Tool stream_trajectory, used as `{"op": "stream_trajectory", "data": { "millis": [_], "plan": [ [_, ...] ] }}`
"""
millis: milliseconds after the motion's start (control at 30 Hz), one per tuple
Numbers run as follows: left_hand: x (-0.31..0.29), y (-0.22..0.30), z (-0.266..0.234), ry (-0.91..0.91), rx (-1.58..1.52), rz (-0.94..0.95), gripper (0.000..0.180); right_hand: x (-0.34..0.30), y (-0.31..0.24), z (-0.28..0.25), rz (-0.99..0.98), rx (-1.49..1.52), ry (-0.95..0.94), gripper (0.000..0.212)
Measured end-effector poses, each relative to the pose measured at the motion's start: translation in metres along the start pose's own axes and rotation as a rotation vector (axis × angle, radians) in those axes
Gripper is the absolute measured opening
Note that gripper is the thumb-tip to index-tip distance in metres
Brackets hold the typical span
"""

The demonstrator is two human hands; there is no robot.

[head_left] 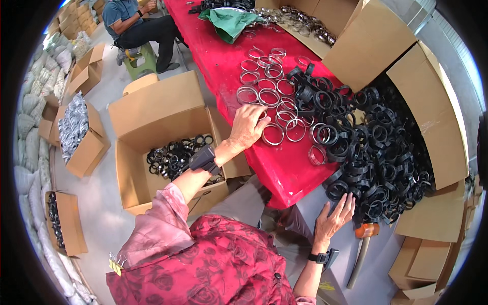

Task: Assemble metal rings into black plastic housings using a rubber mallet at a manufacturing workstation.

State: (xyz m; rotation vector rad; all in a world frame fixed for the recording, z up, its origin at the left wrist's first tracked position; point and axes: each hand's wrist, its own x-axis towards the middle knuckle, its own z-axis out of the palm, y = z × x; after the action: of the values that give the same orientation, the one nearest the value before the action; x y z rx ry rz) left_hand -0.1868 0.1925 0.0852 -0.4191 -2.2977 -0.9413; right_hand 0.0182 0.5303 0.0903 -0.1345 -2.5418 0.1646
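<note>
My left hand (247, 127) reaches over the red-covered table, with its fingers curled onto the edge of a thin metal ring (263, 115). Around it lie several more shiny metal rings (268, 96), some overlapping. My right hand (334, 219) is open, its fingers stretched toward the near edge of a big heap of black ring-shaped parts (378, 157). Its fingertips are beside the lowest black rings; whether they touch cannot be made out. A mallet (367, 231) with an orange head and a pale handle lies just right of that hand.
Left of the table stands an open cardboard box (152, 114) holding black and metal rings. Another carton (340, 48) with metal rings sits at the table's far end by a green bag (231, 23). Filled boxes and white sacks (30, 127) line the left. A person (137, 30) sits at far left.
</note>
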Motion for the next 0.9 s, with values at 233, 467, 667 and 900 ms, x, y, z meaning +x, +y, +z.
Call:
{"op": "stream_trajectory", "data": {
  "millis": [233,467,667,900],
  "plan": [
    [-0.003,0.017,0.006,-0.209,0.029,0.101,0.074,0.000,0.006,0.003,0.019,0.037,-0.001,0.065],
    [0.026,0.016,0.031,-0.487,0.261,0.157,0.042,-0.003,0.006,0.002,0.011,0.099,0.046,0.062],
    [0.038,0.010,0.035,-0.613,0.199,0.109,0.030,-0.008,0.011,0.002,0.037,0.184,0.064,0.053],
    [0.033,0.029,0.029,-0.447,0.071,0.135,0.022,-0.002,0.011,-0.001,0.034,0.203,0.092,0.050]
  ]
}}
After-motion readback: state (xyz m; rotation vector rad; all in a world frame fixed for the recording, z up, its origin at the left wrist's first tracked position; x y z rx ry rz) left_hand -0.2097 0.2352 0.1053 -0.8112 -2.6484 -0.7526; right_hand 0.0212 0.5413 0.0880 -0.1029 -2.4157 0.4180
